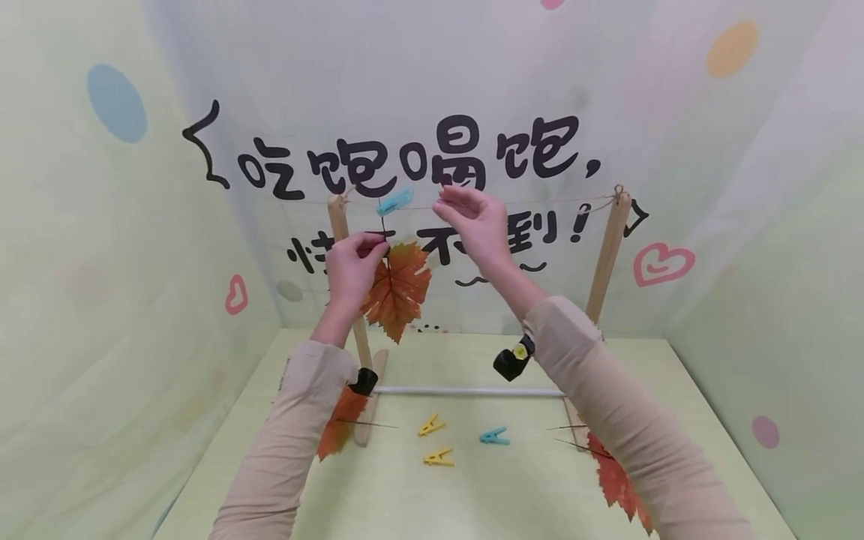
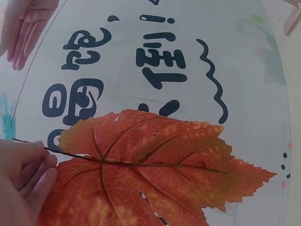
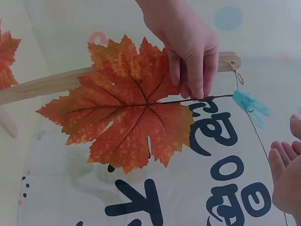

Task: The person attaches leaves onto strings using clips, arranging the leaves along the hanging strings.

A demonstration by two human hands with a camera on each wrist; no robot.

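Observation:
An orange-red artificial maple leaf (image 1: 397, 289) hangs by its dark stem beneath a light-blue clothespin (image 1: 395, 202). The clothespin sits on a thin string (image 1: 540, 201) near its left end, and the top of the stem meets it. Just below, my left hand (image 1: 354, 266) pinches the stem between thumb and fingers, as the right wrist view (image 3: 190, 52) also shows. To the right of the clothespin my right hand (image 1: 481, 225) is raised beside the string, its fingers loosely bent and holding nothing; in the left wrist view that hand (image 2: 30, 28) appears with extended fingers.
Wooden posts (image 1: 607, 259) hold up the string, with a white bar (image 1: 466, 391) between them low down. On the table lie yellow clothespins (image 1: 439, 457), a blue clothespin (image 1: 495, 436), and more leaves at left (image 1: 343, 424) and right (image 1: 617, 480). A printed cloth stands behind.

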